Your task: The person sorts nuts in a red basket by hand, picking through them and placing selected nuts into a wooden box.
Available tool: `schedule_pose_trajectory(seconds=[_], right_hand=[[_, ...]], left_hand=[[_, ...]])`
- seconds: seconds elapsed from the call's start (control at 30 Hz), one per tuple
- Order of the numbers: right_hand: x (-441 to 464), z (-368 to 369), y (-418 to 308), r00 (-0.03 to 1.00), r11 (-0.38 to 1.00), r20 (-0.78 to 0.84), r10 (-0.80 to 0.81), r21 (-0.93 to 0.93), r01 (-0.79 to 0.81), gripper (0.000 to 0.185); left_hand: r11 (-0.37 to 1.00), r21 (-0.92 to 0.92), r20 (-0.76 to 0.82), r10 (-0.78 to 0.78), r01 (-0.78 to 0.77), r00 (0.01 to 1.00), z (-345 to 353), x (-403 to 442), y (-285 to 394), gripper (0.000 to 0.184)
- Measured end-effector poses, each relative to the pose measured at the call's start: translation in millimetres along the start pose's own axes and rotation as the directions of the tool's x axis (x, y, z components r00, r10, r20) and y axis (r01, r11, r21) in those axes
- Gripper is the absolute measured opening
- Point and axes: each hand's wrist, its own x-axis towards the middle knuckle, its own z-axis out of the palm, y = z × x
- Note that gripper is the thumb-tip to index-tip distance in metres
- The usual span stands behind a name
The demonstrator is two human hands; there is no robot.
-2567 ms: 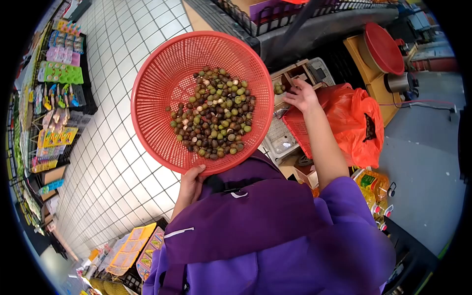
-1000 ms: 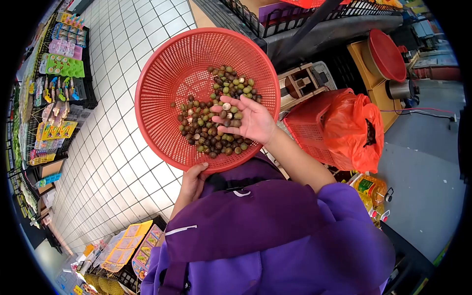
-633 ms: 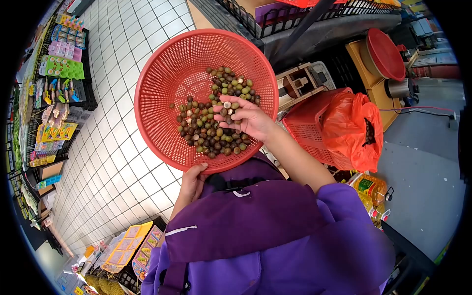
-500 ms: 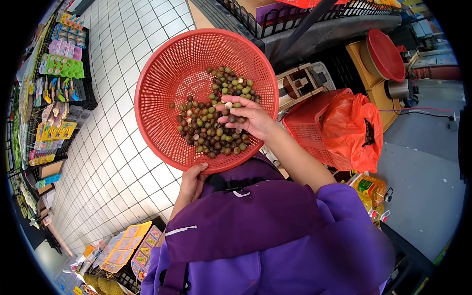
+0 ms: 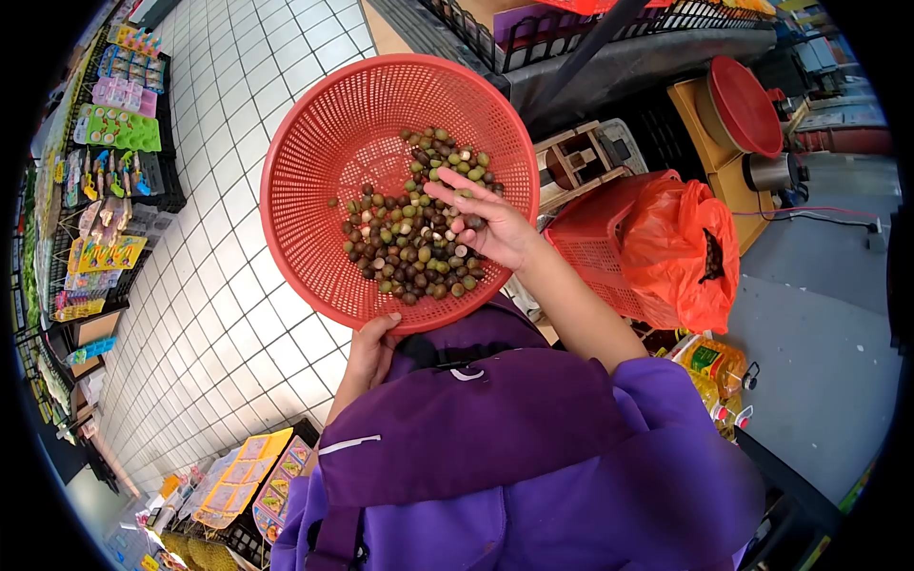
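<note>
A round red plastic colander basket (image 5: pixel 314 143) rests against my front. A heap of small round green and brown nuts or fruits (image 5: pixel 405 238) lies in it, some with pale round spots. My left hand (image 5: pixel 373 347) grips the near rim, thumb over the edge and fingers hidden underneath. Over the right part of the heap is my right hand (image 5: pixel 490 224). Its index and middle fingers stretch out, and the lower fingers curl round a dark round nut (image 5: pixel 473 222). Whether more lie in the palm is hidden.
To the right stands a red crate (image 5: pixel 595 247) with an orange-red plastic bag (image 5: pixel 681 252), with oil bottles (image 5: pixel 719 366) below. A wooden frame (image 5: pixel 581 167) sits behind the basket. Racks of colourful packaged goods (image 5: pixel 119 128) line the left, beyond white floor tiles (image 5: pixel 214 238).
My right hand has shifted slightly right, and its fingers have moved. A pale-spotted nut at the fingertips no longer shows there. My left hand and the basket stay put.
</note>
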Motion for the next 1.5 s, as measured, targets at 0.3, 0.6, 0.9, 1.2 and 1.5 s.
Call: schedule_pose_trajectory(seconds=[0.3,0.6,0.9,1.2,1.5], right_hand=[[-24.2,-10.6,-34.1,0.984,0.943,-0.090,-0.156,0.284,0.176,0.038],[-18.4,-133.1,-71.4,0.607,0.915,-0.684,-0.404,-0.290,0.283,0.031],[14.1,-15.8,-52.4,0.688,-0.363,0.352,-0.634,-0.922,0.137,0.024],[94.3,5.2,-25.6,0.932,-0.576,0.193,-0.308,-0.817,-0.022,0.026],[52.6,0.1,18.3,0.989,0.563,-0.141,-0.048,-0.822,-0.090,0.019]], left_hand=[[0.999,0.036,-0.006,0.031,-0.031,0.999,-0.1,-1.9,-2.6,0.043],[0.999,0.001,0.000,0.036,-0.036,0.999,-5.7,-3.7,-5.7,0.043],[0.997,-0.001,-0.033,0.071,-0.071,0.997,8.2,-9.8,-0.5,0.039],[0.998,0.061,-0.020,-0.005,0.006,1.000,-3.3,-8.0,-3.3,0.040],[1.000,-0.011,-0.028,-0.028,0.027,0.999,-7.6,-2.3,-8.3,0.040]])
